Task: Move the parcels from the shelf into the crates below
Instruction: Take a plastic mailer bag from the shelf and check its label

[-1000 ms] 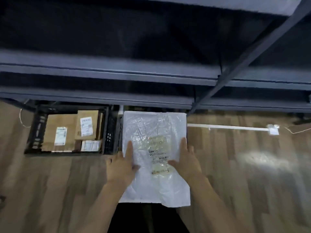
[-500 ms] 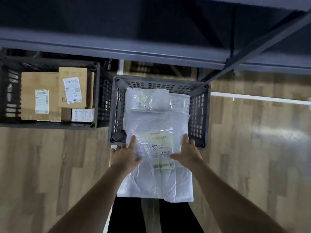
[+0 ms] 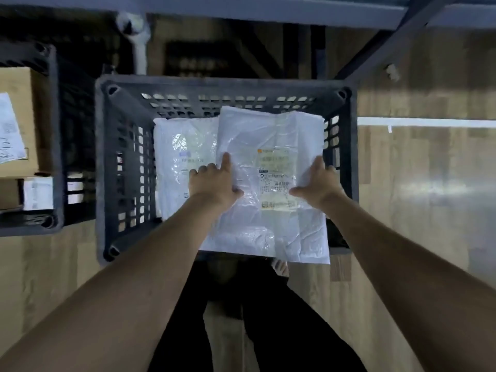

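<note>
A white plastic mailer bag (image 3: 271, 183) with a printed shipping label (image 3: 276, 178) is held by both hands over a dark grey slatted crate (image 3: 126, 162) that stands on the wooden floor (image 3: 429, 210). The bag is gripped at its left edge by the left hand (image 3: 213, 182): the thumb is laid on top, the index finger is stretched forward along the plastic, and the remaining fingers (image 3: 204, 170) are curled under the edge. The right edge is pinched by the right hand (image 3: 318, 183), with the thumb on top near the label; its other fingers are tucked beneath and cannot be made out fully. The bag's far part is seen inside the crate's outline, while its near edge overhangs the near rim. A second white mailer bag (image 3: 179, 167) lies inside the crate, on the left, and is partly covered by the held one. A second dark crate (image 3: 53, 130) stands just beside on the left and holds cardboard boxes (image 3: 18, 122) with white labels. Grey shelf beams (image 3: 241, 6) run across the top of the view.
</note>
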Available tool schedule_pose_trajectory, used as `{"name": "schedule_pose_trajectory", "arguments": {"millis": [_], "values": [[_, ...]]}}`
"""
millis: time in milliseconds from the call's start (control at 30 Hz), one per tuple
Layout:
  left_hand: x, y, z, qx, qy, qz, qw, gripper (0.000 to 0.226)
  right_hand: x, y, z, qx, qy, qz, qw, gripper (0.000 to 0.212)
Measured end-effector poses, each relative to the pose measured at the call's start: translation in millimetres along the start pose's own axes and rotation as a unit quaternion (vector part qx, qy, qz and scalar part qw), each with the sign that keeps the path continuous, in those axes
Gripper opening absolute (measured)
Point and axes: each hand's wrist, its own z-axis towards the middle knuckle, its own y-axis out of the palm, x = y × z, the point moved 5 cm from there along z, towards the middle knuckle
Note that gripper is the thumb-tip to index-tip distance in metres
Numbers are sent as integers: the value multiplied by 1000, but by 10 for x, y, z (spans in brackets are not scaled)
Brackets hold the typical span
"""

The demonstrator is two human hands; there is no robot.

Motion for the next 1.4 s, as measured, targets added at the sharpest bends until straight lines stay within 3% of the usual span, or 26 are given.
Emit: {"name": "schedule_pose_trajectory", "arguments": {"millis": [100, 267, 367, 467, 533, 633, 767, 1100, 1300, 1400], "values": [[74, 342, 338, -11, 6, 11, 1000, 84, 163, 223, 346, 13, 2, -8, 1000, 80], [124, 744, 703, -7, 17, 32, 999, 99, 252, 534, 921, 53, -22, 12, 998, 89], [147, 910, 877, -12, 39, 97, 994, 111, 331, 691, 1167, 57, -35, -22, 997, 87], [189, 840, 965, 49, 80, 227, 969, 109, 377, 815, 1268, 47, -34, -59, 997, 102], [210, 739, 982, 92, 98, 278, 951, 110, 299, 829, 1263, 77, -87, -134, 984, 111], [221, 703, 1052, 102, 104, 337, 930, 130, 151, 818, 1277, 106, -188, -266, 940, 118], [247, 748, 1207, 62, 107, 337, 933, 141, 65, 786, 1423, 70, -211, -314, 923, 116], [273, 860, 1479, 29, 99, 360, 927, 147, 66, 812, 1824, -2, -238, -368, 899, 129], [501, 770, 1343, 18, 84, 424, 902, 144, 157, 851, 1625, 57, -243, -342, 906, 119], [550, 797, 1230, 30, 106, 445, 889, 132, 317, 1034, 1406, 25, -230, -362, 903, 121]]}}
